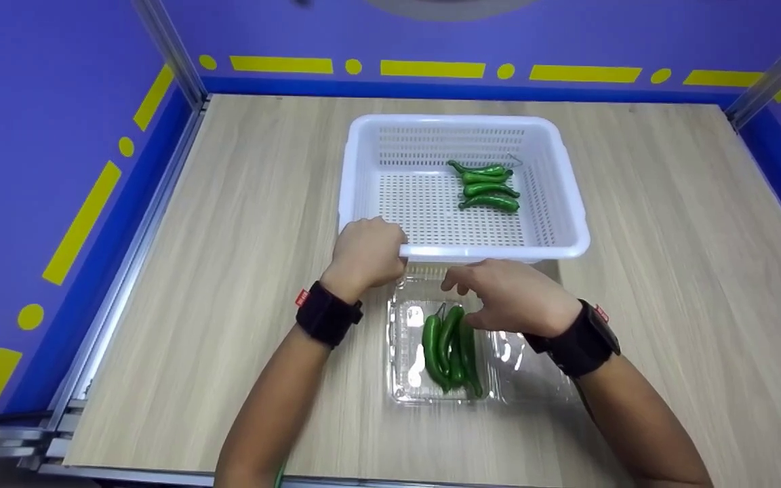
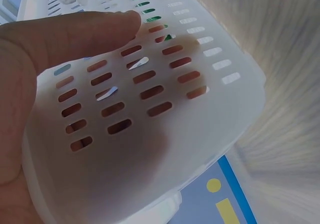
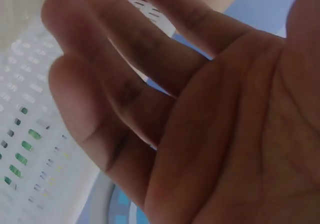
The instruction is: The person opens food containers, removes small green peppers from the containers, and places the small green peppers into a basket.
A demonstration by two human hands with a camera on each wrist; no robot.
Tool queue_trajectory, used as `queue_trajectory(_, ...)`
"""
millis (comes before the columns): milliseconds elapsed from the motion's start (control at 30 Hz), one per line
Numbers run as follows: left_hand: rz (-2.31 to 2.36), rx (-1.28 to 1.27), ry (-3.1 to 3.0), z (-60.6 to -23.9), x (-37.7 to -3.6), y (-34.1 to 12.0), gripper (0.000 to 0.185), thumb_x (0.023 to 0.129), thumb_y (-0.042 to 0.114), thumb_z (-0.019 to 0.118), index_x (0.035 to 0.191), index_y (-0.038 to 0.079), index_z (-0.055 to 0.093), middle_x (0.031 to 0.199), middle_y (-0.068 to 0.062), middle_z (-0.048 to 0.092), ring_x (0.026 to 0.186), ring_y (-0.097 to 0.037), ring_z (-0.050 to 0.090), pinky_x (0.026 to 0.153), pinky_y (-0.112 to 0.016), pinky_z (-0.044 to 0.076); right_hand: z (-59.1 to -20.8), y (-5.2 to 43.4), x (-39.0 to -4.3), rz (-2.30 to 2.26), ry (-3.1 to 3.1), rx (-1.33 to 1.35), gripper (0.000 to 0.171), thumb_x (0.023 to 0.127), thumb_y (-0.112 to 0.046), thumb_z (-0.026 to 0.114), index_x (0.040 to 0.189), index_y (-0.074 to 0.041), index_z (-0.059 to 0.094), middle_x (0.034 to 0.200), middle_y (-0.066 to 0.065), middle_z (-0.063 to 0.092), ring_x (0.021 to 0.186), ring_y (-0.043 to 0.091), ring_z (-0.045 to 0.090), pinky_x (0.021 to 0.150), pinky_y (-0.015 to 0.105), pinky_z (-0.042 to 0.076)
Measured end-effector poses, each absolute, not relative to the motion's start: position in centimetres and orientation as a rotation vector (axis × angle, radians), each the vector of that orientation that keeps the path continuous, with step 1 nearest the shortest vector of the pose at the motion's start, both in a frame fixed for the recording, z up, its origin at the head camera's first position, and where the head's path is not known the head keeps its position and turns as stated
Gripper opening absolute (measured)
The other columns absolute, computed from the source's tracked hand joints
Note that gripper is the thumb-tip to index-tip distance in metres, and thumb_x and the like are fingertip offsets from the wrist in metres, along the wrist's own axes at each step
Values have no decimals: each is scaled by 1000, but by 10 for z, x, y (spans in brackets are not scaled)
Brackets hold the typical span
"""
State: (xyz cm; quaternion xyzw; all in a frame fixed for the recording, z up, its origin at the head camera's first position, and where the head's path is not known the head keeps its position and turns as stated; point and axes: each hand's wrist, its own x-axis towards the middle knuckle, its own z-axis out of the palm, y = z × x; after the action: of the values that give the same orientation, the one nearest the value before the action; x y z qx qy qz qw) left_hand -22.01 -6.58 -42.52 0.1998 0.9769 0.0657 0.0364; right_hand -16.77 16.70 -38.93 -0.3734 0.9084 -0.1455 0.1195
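My left hand (image 1: pixel 368 252) grips the near rim of a white plastic basket (image 1: pixel 492 252), toward its left corner. In the left wrist view the thumb lies along the outside of the slotted wall (image 2: pixel 200 129), and the fingers show through the slots from within. Several green chili peppers (image 1: pixel 491 190) lie in the right part of the basket. Closer to me, an open clear plastic clamshell box (image 1: pixel 401 366) holds several long green chili peppers (image 1: pixel 436 349). Over this box hovers my right hand (image 1: pixel 516 295), its fingers relaxed and slightly bent, with nothing in them.
A pale wooden table (image 1: pixel 248 224) carries the basket and the box. The box's clear lid (image 1: pixel 533 373) lies folded out to the right, partly under my right wrist. Blue panels (image 1: pixel 431 41) with yellow marks border the table at the back and sides.
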Motion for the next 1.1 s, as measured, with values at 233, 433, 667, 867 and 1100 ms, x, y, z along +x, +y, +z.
queue_trajectory(233, 206, 617, 3009, -426, -220, -66, 30, 78, 14, 65, 59, 20, 42, 61, 5, 47, 62, -19, 56, 60, -42, 52, -394, 164, -166, -402, 2672, -1110, 47, 70, -12, 83, 114, -14, 70, 108, 4, 74, 95, 23, 71, 80, 41, 57)
queue_trajectory(433, 199, 612, 3002, -425, -220, -66, 32, 78, 15, 64, 59, 21, 38, 60, 5, 43, 60, -18, 51, 56, -41, 50, -402, 154, -161, -347, 2628, -1216, 47, 67, -10, 79, 113, -16, 71, 112, 4, 70, 100, 25, 66, 81, 41, 56)
queue_trajectory(667, 205, 615, 2988, -424, -220, -66, 32, 76, 13, 64, 59, 21, 38, 59, 6, 39, 58, -17, 47, 54, -38, 47, -412, 143, -155, -257, 2544, -1348, 50, 67, -7, 80, 115, -21, 74, 115, -1, 67, 105, 22, 58, 88, 40, 53)
queue_trajectory(867, 186, 620, 2983, -424, -220, -64, 31, 77, 14, 65, 60, 21, 40, 60, 5, 44, 60, -18, 51, 55, -39, 47, -419, 138, -153, -185, 2569, -1356, 45, 67, -4, 79, 107, -25, 75, 110, -3, 68, 98, 22, 56, 83, 39, 51)
queue_trajectory(1100, 166, 611, 2988, -425, -221, -65, 32, 79, 17, 66, 60, 21, 40, 61, 5, 44, 61, -18, 51, 56, -40, 48, -425, 133, -152, -175, 2589, -1333, 45, 66, 2, 73, 103, -22, 76, 97, -3, 67, 89, 22, 54, 79, 37, 48)
